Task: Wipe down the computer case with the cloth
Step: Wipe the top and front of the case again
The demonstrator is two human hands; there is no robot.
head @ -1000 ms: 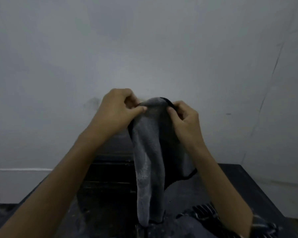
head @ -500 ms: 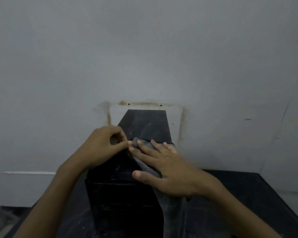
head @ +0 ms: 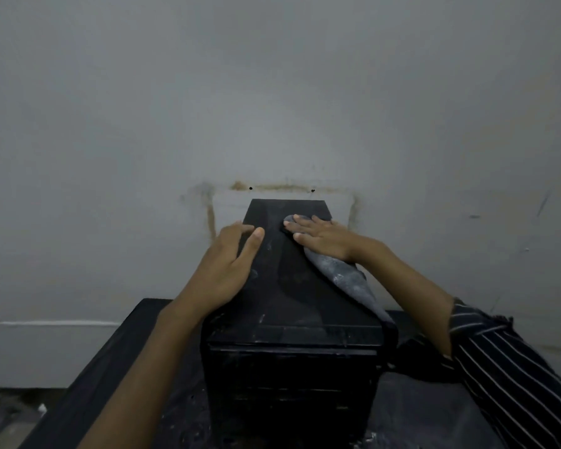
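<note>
- the left hand rests on the left edge of the computer case, its grip spread: thumb flat on the top panel, fingers reaching over the left side.
- the computer case is a black upright box standing on a dark counter, its far end close to the wall; whether it touches the wall cannot be told. pale smudges show on its top and front.
- the cloth, grey, lies on the right part of the case's top and trails down over the near right corner.
- the right hand presses flat on the far end of the cloth, grip spread with straight fingers pointing left.
- a dark striped sleeve covers the right arm above the forearm.
- brownish marks outline a rectangle on the wall behind the case.
</note>
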